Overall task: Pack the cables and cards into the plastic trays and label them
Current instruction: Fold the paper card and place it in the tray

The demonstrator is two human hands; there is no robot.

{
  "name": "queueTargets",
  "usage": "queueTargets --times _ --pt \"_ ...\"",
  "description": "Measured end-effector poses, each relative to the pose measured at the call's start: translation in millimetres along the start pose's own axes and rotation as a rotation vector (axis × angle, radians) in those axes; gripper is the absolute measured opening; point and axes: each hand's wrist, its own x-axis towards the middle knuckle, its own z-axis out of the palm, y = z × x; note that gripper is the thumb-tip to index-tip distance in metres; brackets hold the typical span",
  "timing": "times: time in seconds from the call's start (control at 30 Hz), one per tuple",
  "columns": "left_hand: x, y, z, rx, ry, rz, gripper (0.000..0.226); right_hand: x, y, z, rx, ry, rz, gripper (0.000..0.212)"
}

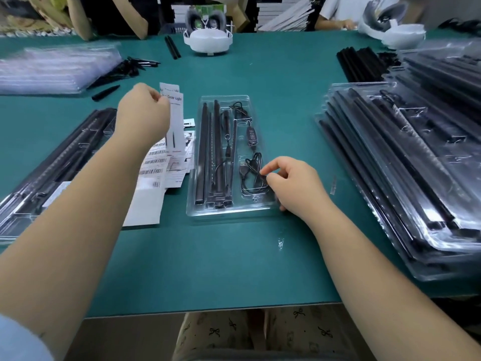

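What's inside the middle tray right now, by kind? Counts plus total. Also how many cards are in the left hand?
In the middle tray:
Long black bars: 4
Cable with inline controller: 1
Coiled USB cable, which the right hand pinches: 1
Total: 6
Cards in the left hand: 2 visible, overlapping; more behind cannot be ruled out.

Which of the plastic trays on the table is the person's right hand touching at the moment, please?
The single tray at the centre: the right hand rests at its near right corner. The tray stacks at left and right lie untouched.
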Motion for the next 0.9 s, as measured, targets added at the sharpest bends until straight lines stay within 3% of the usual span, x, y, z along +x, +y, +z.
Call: queueTargets --times 0.1,0.2,0.27,0.4,0.53,0.63,0.73,0.77,0.83,0.9 --pt "-18.4 12.2 -5.0 -0.546 -0.206 -0.176 0.006 -0.5 -1.7 -0.2 0.03 0.016 0.005 0.032" --pt "-43.5 25.0 6.3 -0.747 -0.35 -0.218 0.012 -2.0 -3.4 -0.1 0.041 0.022 0.012 0.028" --pt "-55.9 27.4 17.3 -0.605 -0.262 -0.114 0.014 -2.0 -3.1 0.6 0.048 0.025 0.015 0.027" --pt "-48.4 10.9 10.2 0.117 0.095 0.2 0.022 -1.4 -0.5 0.6 0.039 0.014 0.008 0.019" --pt "-23.5 2.0 -7.4 0.475 0.129 0.127 0.024 0.2 -0.9 1.0 0.015 0.026 0.004 0.018" --pt "-25.3 -3.3 -11.0 0.538 0.251 0.199 0.036 -1.0 -2.9 1.4 0.004 0.041 -0.003 0.02" --pt "-40.8 2.1 -8.2 0.245 0.375 0.36 0.03 -0.4 -2.8 1.7 -0.022 0.06 -0.048 0.021" --pt "-48.5 9.5 -2.3 0.05 0.307 0.356 0.024 0.5 -2.1 1.2 -0.039 0.051 -0.057 0.021" --pt "-68.3 24.8 17.3 -0.332 0.01 0.22 0.007 1.7 -1.4 -1.0 -0.034 0.034 -0.065 0.02" --pt "-86.9 31.1 41.5 -0.501 -0.239 0.086 0.007 1.1 -2.7 -2.7 0.078 0.051 -0.042 0.015"
